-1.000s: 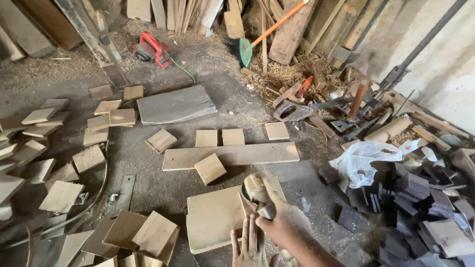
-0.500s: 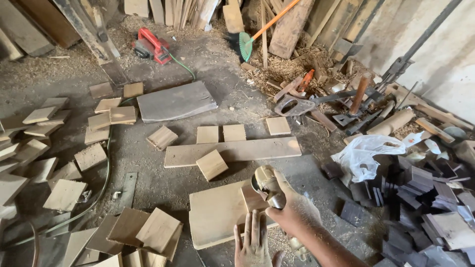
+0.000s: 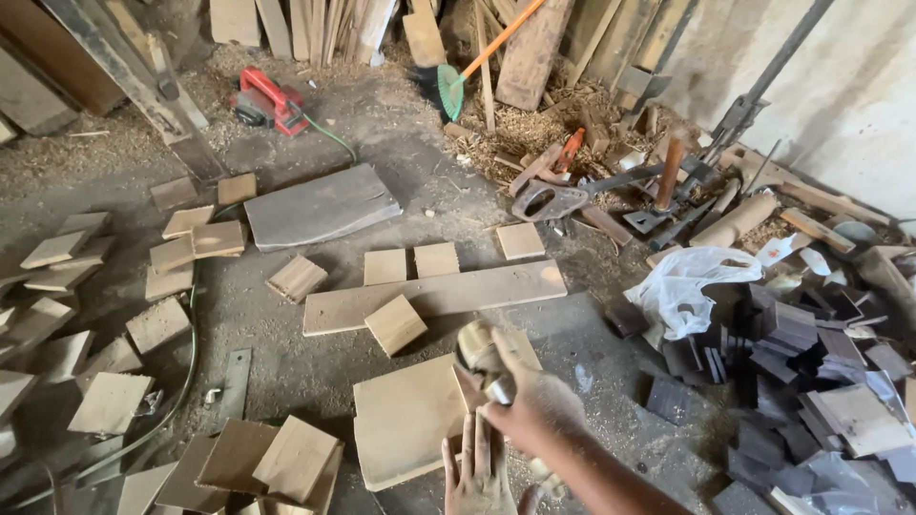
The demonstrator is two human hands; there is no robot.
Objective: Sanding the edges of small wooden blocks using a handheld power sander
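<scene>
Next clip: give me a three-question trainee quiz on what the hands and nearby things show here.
1. True or false: the right hand grips a handheld power tool.
2. The left hand rests flat on: A) the white plastic bag B) the wooden board C) the red planer.
3. What colour is the head of the broom leaning by the planks?

Key: 1 true; 2 B; 3 green.
</scene>
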